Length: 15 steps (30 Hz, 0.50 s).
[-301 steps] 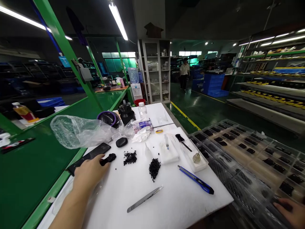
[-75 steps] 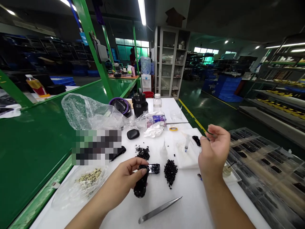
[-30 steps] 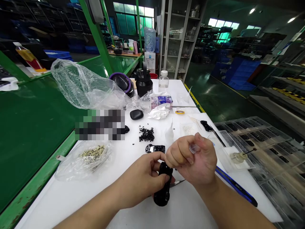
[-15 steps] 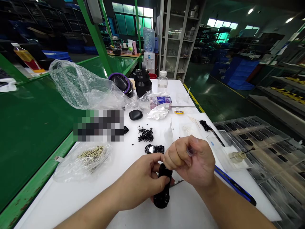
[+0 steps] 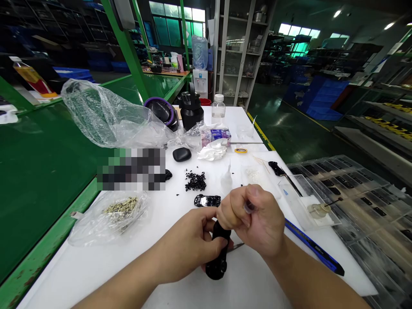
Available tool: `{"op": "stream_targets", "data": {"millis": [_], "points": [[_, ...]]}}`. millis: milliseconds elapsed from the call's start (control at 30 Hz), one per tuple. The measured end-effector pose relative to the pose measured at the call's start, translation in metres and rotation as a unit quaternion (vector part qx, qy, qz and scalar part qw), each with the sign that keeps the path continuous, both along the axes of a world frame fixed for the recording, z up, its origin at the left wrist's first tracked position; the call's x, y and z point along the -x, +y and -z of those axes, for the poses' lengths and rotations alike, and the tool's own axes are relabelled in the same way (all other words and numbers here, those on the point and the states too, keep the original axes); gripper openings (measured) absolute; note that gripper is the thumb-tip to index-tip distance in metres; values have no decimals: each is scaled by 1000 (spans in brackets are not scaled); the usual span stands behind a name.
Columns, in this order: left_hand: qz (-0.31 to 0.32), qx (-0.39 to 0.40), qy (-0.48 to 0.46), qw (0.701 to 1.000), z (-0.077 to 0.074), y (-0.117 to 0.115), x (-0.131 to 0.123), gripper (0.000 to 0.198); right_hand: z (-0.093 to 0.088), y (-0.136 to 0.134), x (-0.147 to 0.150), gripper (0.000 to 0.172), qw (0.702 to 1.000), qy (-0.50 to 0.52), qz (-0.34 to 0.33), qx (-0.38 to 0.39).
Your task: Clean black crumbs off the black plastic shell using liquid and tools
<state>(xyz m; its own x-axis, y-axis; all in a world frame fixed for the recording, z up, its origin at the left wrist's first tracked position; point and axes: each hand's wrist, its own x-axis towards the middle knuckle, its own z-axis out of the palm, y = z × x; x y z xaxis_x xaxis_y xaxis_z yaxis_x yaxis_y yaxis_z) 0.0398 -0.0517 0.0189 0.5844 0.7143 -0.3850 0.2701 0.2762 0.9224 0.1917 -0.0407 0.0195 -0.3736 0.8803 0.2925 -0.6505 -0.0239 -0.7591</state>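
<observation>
Setting: factory hall with green benches and shelving; a white desk (image 5: pixel 106 274) lies under the hands.
Left hand (image 5: pixel 189 242): curled shut around a black oblong plastic part (image 5: pixel 216 262), held upright just above the desk, mid-front.
Right hand (image 5: pixel 260 223): a fist closed on a small clear syringe-like tube (image 5: pixel 249 207), knuckles touching the part's top.
Doing it well: a steady left grip and gentle pressure at the top end likely matter most.
Containers: the clear plastic bag (image 5: pixel 86 231) at 9 o'clock holds pale metal bits. The shallow clear tray (image 5: pixel 296 201) at 3 o'clock holds a pale blob with a stick. The clear blister trays (image 5: pixel 350 189) beyond it hold black parts.
</observation>
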Motion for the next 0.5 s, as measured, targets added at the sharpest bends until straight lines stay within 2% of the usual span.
{"op": "stream_targets", "data": {"millis": [200,267,333,400,433,500], "points": [[12,-29,50,998,-7,3,-3,24,0,-1,2,53,1000,-25,-18,4],[-21,-18,77,997,-7,5,-2,30,-5,1,-5,56,999,-44,19,-18],[-68,5,85,994,-6,7,1,42,-9,8,-19,57,990,-50,125,-39],[-104,20,73,992,-5,10,4,53,-9,22,-37,49,957,-78,278,-25],[-113,21,66,991,-5,12,6,55,-7,30,-46,43,932,-112,345,1],[-122,17,61,991,-6,14,8,55,2,47,-61,39,897,-169,403,74]]}}
